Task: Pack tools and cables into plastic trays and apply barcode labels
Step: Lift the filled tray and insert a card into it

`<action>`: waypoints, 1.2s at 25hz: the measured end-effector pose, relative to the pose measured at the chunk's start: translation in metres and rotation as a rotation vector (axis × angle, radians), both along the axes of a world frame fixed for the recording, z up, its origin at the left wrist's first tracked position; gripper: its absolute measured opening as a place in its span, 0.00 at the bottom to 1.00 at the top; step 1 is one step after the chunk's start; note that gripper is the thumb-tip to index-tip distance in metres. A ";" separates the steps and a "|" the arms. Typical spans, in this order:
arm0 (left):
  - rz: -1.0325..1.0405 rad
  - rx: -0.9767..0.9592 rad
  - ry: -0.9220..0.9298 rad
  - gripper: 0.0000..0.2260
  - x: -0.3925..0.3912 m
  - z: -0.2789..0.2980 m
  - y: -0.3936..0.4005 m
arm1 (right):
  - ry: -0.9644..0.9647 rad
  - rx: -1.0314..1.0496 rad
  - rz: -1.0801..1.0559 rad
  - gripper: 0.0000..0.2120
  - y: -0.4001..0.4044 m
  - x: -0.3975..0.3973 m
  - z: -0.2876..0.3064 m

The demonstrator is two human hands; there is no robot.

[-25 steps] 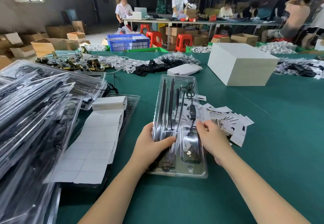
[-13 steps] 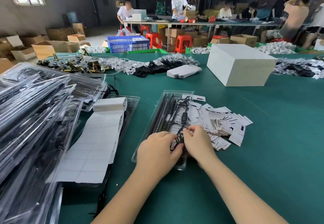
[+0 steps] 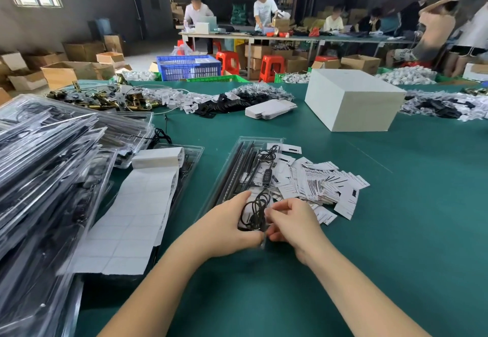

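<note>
Green table (image 3: 396, 218), warehouse behind. Left hand (image 3: 224, 228) and right hand (image 3: 293, 220) both gripped clear tray (image 3: 237, 157) near end; loose labels (image 3: 324, 183) at 3 o'clock of tray.

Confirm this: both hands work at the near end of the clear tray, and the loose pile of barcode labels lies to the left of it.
Wrong side. In the head view the barcode labels lie right of the clear tray. Both the left hand and the right hand do work at its near end.
</note>
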State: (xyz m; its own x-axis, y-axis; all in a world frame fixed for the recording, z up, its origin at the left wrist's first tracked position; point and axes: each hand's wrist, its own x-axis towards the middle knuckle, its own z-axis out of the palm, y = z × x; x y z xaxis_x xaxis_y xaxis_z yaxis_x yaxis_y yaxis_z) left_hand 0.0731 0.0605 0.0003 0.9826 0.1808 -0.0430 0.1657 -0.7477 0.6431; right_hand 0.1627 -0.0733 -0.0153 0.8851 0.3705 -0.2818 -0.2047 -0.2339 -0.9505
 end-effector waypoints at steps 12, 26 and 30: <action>0.313 0.435 -0.062 0.20 0.002 -0.017 -0.015 | -0.815 -0.650 0.143 0.10 -0.035 0.026 0.011; 0.370 0.395 -0.230 0.19 0.003 -0.041 -0.012 | -0.641 -0.990 0.237 0.15 0.041 0.000 0.009; 0.360 0.435 -0.224 0.16 0.003 -0.039 -0.015 | -0.531 -0.870 0.292 0.12 0.047 0.004 0.012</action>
State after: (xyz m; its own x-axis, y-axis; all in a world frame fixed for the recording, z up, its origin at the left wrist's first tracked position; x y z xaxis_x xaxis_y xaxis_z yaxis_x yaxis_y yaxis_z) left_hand 0.0763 0.0460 -0.0390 0.8332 0.4578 0.3102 0.3526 -0.8719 0.3397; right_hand 0.1665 -0.0261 -0.0035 0.8817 0.4455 -0.1553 0.3619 -0.8499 -0.3830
